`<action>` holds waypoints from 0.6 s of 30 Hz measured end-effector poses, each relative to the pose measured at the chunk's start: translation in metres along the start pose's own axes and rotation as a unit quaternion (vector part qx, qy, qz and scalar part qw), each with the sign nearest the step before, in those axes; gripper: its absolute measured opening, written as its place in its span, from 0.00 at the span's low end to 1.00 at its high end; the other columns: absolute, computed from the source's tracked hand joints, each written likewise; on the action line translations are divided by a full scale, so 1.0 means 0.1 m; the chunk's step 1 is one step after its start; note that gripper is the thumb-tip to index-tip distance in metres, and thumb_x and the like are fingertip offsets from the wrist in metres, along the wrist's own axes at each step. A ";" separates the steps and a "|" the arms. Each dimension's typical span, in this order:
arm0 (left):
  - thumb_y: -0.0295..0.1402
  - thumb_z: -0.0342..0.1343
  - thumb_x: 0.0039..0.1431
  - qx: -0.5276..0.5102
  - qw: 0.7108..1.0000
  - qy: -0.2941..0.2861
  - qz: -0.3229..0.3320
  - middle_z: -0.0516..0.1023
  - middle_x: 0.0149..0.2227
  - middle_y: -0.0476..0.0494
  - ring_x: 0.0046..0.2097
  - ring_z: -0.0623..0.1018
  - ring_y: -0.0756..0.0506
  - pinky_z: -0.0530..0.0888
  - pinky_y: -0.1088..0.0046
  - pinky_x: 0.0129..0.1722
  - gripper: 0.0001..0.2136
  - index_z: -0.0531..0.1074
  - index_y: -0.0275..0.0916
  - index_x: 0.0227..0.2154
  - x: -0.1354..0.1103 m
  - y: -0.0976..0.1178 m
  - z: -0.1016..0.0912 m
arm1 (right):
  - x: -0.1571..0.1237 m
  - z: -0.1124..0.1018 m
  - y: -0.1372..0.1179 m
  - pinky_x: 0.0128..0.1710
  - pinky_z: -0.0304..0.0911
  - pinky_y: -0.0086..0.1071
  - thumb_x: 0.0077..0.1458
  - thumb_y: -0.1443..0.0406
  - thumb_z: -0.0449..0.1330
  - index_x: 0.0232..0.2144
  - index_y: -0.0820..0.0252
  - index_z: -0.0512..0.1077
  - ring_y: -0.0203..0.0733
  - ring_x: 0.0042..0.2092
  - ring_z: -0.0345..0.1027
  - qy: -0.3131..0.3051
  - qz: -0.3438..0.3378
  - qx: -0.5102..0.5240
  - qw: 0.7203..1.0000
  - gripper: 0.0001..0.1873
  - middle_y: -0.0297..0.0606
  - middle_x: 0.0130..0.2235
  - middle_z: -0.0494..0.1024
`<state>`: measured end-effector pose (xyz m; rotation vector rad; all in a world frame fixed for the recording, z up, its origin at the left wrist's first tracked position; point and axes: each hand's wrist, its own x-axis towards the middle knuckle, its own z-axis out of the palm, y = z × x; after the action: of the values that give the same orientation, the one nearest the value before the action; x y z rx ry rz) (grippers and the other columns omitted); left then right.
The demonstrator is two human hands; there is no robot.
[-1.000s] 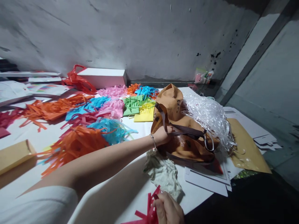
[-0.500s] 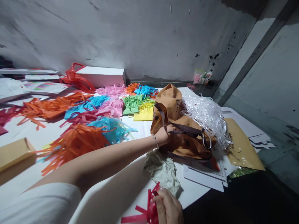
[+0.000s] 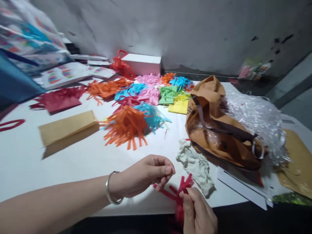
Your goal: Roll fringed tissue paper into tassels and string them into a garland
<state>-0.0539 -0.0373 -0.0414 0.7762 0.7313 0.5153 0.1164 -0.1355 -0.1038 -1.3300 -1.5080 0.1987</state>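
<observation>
- While the right hand [image 3: 201, 211] pinched a red fringed strip bundle [image 3: 179, 209] between thumb and forefinger, its loose ends fanned up and to the left.
- That bundle was at the worktop's [image 3: 60, 175] near edge, one end reaching beneath the left hand [image 3: 146, 174].
- The left hand had its thumb and forefinger pressed together; blur made it hard to tell whether anything thin was between them.
- A silver bracelet [image 3: 109, 188] circled the left wrist.
- Just beyond the right hand was a crumpled pale cloth [image 3: 195, 165], next to a brown bag [image 3: 231, 152].
- Farther back, an orange fringed bundle [image 3: 128, 125] lay against a blue one [image 3: 152, 117].
</observation>
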 end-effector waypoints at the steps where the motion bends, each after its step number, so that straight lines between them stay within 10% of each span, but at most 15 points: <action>1: 0.40 0.70 0.51 -0.016 1.000 0.012 0.009 0.71 0.22 0.50 0.22 0.68 0.55 0.64 0.81 0.22 0.16 0.75 0.31 0.30 -0.10 -0.05 -0.01 | 0.02 0.02 -0.08 0.35 0.72 0.28 0.67 0.66 0.54 0.40 0.56 0.73 0.40 0.33 0.78 -0.011 -0.007 0.006 1.000 0.07 0.40 0.32 0.81; 18: 0.41 0.67 0.55 0.037 0.982 0.090 0.162 0.74 0.27 0.48 0.26 0.73 0.54 0.73 0.78 0.27 0.14 0.76 0.32 0.30 -0.80 -0.37 -0.26 | 0.16 0.26 -0.62 0.28 0.61 0.29 0.66 0.70 0.51 0.32 0.58 0.69 0.36 0.26 0.69 -0.220 -0.167 -0.013 0.961 0.11 0.33 0.25 0.72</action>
<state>-0.1194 -0.1011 -0.0516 0.9332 0.7990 0.8664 0.0614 -0.1326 -0.0622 -1.0690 -2.0930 0.2703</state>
